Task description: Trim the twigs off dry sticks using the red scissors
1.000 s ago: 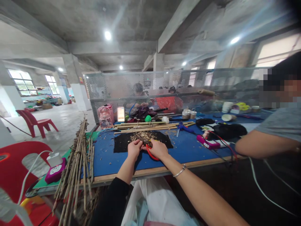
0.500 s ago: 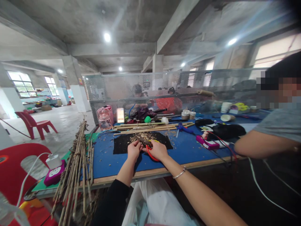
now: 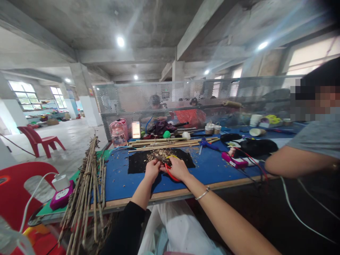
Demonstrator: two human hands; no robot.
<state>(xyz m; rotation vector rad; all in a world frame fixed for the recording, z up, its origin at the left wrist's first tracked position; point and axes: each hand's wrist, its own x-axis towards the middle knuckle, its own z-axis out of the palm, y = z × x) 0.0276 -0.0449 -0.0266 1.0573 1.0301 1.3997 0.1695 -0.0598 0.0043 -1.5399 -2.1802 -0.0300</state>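
My right hand (image 3: 178, 169) is closed around a pair of red-handled cutters (image 3: 171, 174), whose blades point forward and left over the black cloth (image 3: 136, 163). A thin yellow strip (image 3: 173, 156) shows just above that hand, perhaps part of the tool. My left hand (image 3: 152, 170) is pinched close to the cutters' jaws, the fingertips of both hands nearly meeting. What its fingers hold is too small to make out. A heap of pale brown chips (image 3: 159, 154) lies on the cloth just beyond my hands.
Thin bamboo sticks (image 3: 172, 142) lie across the blue table (image 3: 117, 184). A bundle of dry stalks (image 3: 87, 180) leans over its left edge. To the right are a blue glue gun (image 3: 208, 144), a purple power strip (image 3: 233, 161) and a person's arm (image 3: 289, 163). A perforated screen (image 3: 127, 95) stands behind.
Both hands stay in nearly the same place over the cloth, with the cutters still in my right hand. Only slight finger and wrist shifts show.
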